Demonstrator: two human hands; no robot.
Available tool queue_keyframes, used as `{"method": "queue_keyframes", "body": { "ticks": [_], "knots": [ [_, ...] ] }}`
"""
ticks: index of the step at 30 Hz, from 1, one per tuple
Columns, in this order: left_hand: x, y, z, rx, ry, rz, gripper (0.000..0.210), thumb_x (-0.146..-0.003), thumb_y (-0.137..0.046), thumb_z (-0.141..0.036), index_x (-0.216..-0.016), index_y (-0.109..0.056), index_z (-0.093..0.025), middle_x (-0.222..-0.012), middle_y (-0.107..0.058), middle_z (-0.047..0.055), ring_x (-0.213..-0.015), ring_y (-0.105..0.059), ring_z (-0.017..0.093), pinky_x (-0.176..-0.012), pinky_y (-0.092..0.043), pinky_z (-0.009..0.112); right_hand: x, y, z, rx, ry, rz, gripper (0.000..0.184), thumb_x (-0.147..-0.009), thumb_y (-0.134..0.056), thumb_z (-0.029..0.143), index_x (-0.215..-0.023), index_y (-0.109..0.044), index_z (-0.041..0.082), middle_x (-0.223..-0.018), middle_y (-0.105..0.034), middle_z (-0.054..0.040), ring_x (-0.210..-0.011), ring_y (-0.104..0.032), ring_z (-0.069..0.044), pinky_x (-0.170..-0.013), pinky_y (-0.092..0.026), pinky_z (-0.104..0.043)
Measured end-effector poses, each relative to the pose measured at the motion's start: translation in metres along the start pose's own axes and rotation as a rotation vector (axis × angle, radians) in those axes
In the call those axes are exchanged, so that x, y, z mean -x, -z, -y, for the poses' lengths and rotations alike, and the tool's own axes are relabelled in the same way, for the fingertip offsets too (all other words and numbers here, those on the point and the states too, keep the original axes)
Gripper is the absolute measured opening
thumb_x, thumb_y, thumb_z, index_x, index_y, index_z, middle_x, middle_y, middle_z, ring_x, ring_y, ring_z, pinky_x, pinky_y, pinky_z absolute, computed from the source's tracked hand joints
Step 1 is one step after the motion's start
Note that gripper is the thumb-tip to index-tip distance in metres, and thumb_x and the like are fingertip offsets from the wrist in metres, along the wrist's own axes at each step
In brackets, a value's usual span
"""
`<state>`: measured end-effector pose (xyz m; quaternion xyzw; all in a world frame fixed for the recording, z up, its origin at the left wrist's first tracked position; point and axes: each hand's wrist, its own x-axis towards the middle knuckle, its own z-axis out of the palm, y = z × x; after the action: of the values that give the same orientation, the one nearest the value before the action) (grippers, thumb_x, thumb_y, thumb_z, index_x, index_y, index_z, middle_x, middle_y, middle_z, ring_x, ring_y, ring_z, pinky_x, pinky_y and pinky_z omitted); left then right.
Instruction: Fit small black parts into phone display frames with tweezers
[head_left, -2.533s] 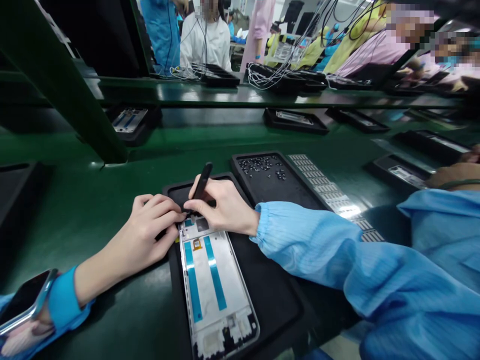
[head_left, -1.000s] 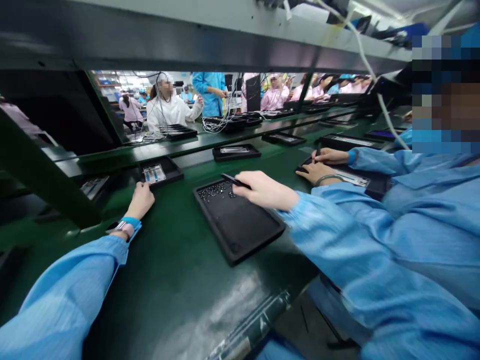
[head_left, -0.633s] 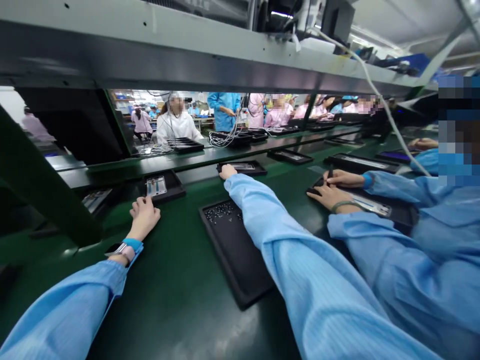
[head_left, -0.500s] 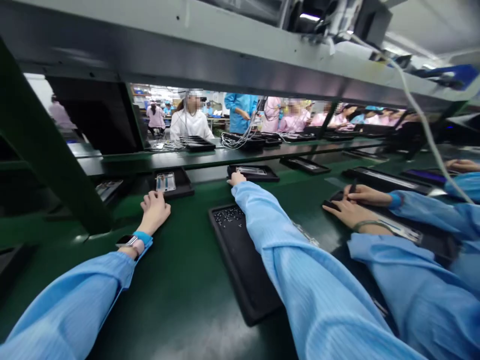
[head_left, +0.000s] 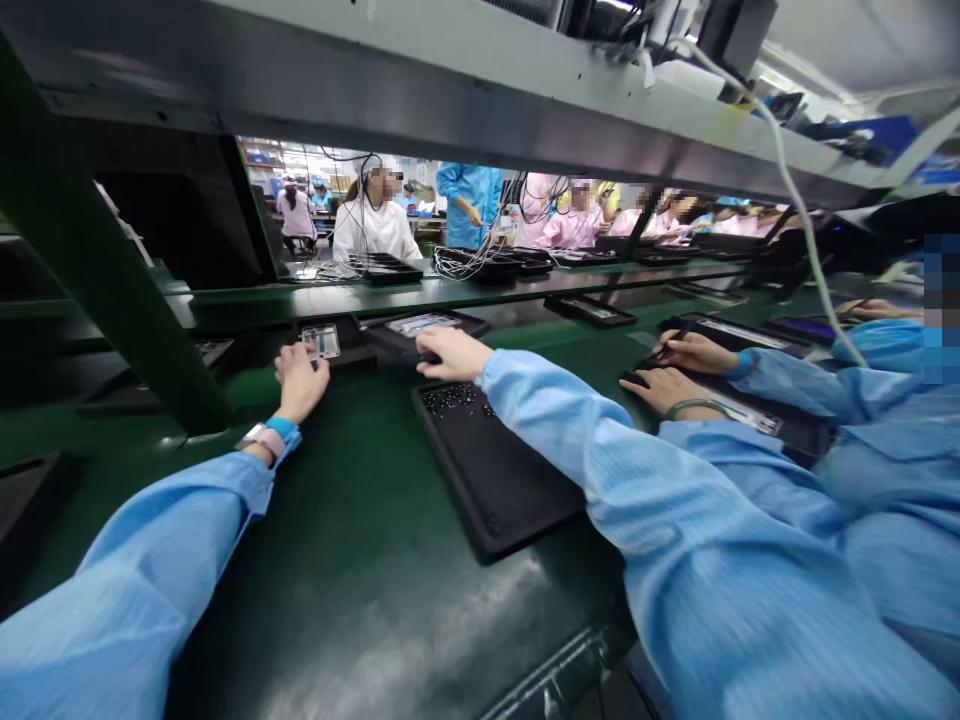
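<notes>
At the front left corner of a black tray (head_left: 358, 350) holding a silver flat part (head_left: 324, 343), my left hand (head_left: 302, 385) has its fingers curled over the rim. My right hand (head_left: 455, 356) grips the front side of a second black tray (head_left: 474, 324), thumb low and fingers bent. That tray carries a pale flat panel (head_left: 421, 323) and sits slightly askew beside the first one. Under my right forearm lies a long black tray (head_left: 510, 480) with many small dark pieces (head_left: 448, 397) at its far end.
A co-worker's hands (head_left: 675, 375) work over a tray to the right. Several more trays, such as one with a part (head_left: 589, 310), line the green bench (head_left: 337, 560). A green post (head_left: 112, 270) stands at left, a shelf (head_left: 450, 110) overhead, and a white cable (head_left: 795, 190) hangs at right.
The second tray has moved left toward the first, with my right hand now at its front side. My left hand stays by the first tray. The view has shifted slightly.
</notes>
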<state>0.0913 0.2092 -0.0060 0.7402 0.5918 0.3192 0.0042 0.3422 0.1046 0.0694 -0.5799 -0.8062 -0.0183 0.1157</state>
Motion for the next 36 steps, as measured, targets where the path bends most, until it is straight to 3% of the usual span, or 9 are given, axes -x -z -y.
{"method": "queue_keyframes", "body": {
  "ticks": [6,9,13,16,18,22,26,31,36],
  "knots": [
    [-0.033,0.072,-0.012,0.242,-0.115,0.161,0.045,-0.094,-0.032,-0.040,-0.119,-0.052,-0.009,-0.120,-0.058,0.006,-0.103,-0.055,0.018,-0.086,-0.047,0.029,0.124,0.000,0.087,-0.025,0.471,0.070,0.020,-0.084,-0.055,0.026,-0.100,-0.054,0.016,-0.111,-0.052,-0.0067,-0.076,-0.051,-0.008,-0.052,-0.031,-0.018],
    [-0.015,0.091,-0.020,0.289,-0.174,0.329,0.051,-0.089,-0.035,-0.046,-0.119,-0.055,-0.009,-0.120,-0.061,0.005,-0.100,-0.056,0.018,-0.085,-0.047,0.027,0.168,-0.005,0.119,-0.052,0.609,0.121,0.018,-0.086,-0.052,0.032,-0.099,-0.055,0.020,-0.111,-0.053,-0.0018,-0.069,-0.049,-0.006,-0.042,-0.020,-0.021],
    [0.037,0.091,-0.010,0.232,-0.174,0.470,0.056,-0.076,-0.051,-0.055,-0.108,-0.062,-0.012,-0.115,-0.064,0.009,-0.103,-0.056,0.027,-0.094,-0.043,0.037,0.189,-0.011,0.131,-0.048,0.630,0.225,0.018,-0.088,-0.051,0.034,-0.100,-0.057,0.021,-0.112,-0.056,0.0022,-0.073,-0.054,-0.007,-0.038,-0.017,-0.024],
    [0.074,0.084,0.009,0.189,-0.146,0.507,0.058,-0.070,-0.054,-0.056,-0.107,-0.062,-0.012,-0.116,-0.063,0.012,-0.108,-0.055,0.031,-0.100,-0.038,0.041,0.184,-0.005,0.113,-0.157,0.611,0.283,0.020,-0.086,-0.056,0.029,-0.104,-0.059,0.020,-0.110,-0.059,-0.0001,-0.080,-0.058,-0.006,-0.046,-0.031,-0.020],
    [0.092,0.080,0.018,0.177,-0.116,0.506,0.061,-0.071,-0.050,-0.056,-0.112,-0.059,-0.012,-0.119,-0.061,0.013,-0.109,-0.055,0.030,-0.100,-0.038,0.039,0.171,0.004,0.087,-0.286,0.564,0.178,0.019,-0.085,-0.058,0.025,-0.102,-0.062,0.019,-0.106,-0.060,-0.0025,-0.086,-0.059,-0.007,-0.060,-0.040,-0.017],
    [0.111,0.075,0.015,0.159,-0.031,0.433,0.058,-0.076,-0.040,-0.054,-0.114,-0.056,-0.014,-0.119,-0.060,0.012,-0.108,-0.055,0.029,-0.097,-0.040,0.040,0.128,0.014,0.019,-0.327,0.167,-0.089,0.016,-0.085,-0.058,0.025,-0.090,-0.068,0.014,-0.089,-0.065,-0.0051,-0.083,-0.059,-0.011,-0.073,-0.043,-0.020],
    [0.124,0.070,-0.001,0.162,-0.015,0.372,0.050,-0.076,-0.036,-0.049,-0.105,-0.057,-0.014,-0.114,-0.061,0.013,-0.105,-0.056,0.029,-0.095,-0.041,0.042,0.091,-0.002,-0.034,-0.252,-0.198,-0.060,0.012,-0.081,-0.060,0.016,-0.085,-0.071,0.011,-0.080,-0.066,-0.0044,-0.070,-0.058,-0.009,-0.071,-0.042,-0.020],
    [0.135,0.062,-0.002,0.152,-0.027,0.378,0.047,-0.076,-0.038,-0.050,-0.104,-0.057,-0.018,-0.113,-0.060,0.012,-0.107,-0.053,0.031,-0.095,-0.040,0.047,0.087,-0.025,-0.050,-0.229,-0.255,0.014,0.013,-0.078,-0.062,0.012,-0.087,-0.072,0.012,-0.085,-0.067,-0.0049,-0.078,-0.060,-0.010,-0.077,-0.043,-0.020],
    [0.135,0.061,0.000,0.147,-0.031,0.398,0.049,-0.075,-0.036,-0.052,-0.104,-0.057,-0.018,-0.112,-0.060,0.011,-0.106,-0.052,0.031,-0.096,-0.040,0.048,0.094,-0.023,-0.048,-0.193,-0.243,0.065,0.013,-0.078,-0.065,0.014,-0.087,-0.073,0.013,-0.089,-0.066,-0.0045,-0.084,-0.060,-0.011,-0.079,-0.042,-0.019]
  ]
}}
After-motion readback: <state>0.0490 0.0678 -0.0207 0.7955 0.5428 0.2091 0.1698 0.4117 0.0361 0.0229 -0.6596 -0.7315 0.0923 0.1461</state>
